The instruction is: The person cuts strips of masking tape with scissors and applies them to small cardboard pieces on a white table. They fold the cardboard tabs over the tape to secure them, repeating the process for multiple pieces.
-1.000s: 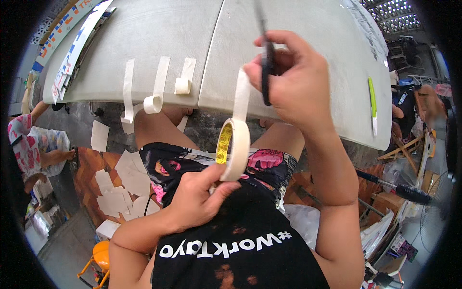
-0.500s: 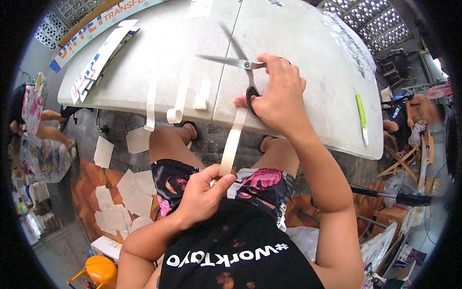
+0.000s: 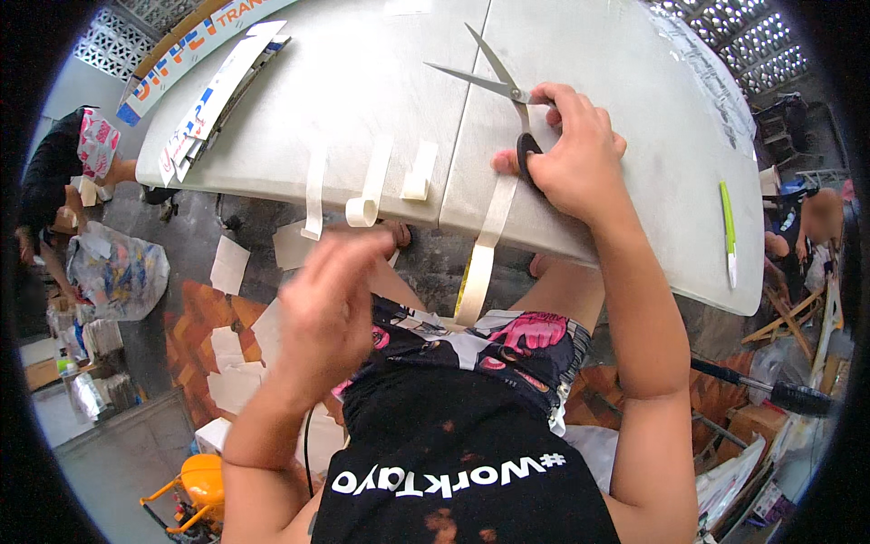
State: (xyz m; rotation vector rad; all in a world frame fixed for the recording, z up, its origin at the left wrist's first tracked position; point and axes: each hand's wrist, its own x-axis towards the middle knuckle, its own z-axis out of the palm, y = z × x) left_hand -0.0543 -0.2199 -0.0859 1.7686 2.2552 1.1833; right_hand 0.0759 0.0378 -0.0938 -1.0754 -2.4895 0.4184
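Note:
My right hand [image 3: 580, 150] grips a pair of scissors [image 3: 507, 89] over the table, with the blades spread and pointing away to the left. Beneath its fingertips, a long cream strip of tape [image 3: 494, 218] sticks to the table and hangs down past the near edge toward my lap. Smeared by motion, my left hand [image 3: 326, 304] is off the near edge, apart from that strip; its fingers are too blurred to read. Left of the seam, three more pieces of tape cling to the table's edge: a flat strip [image 3: 315, 186], a curled one [image 3: 364, 210] and a short one [image 3: 419, 172].
The pale folding table [image 3: 634, 208] bears a green pen-like cutter [image 3: 729, 231] at right and folded cardboard pieces [image 3: 222, 100] at left. Paper sheets [image 3: 230, 266] lie on the floor. Other people [image 3: 86, 150] sit at far left and right.
My left hand has let go of the tape strip's lower end and moved left and up. The strip now hangs loose. My right hand still holds the scissors, and the view has shifted.

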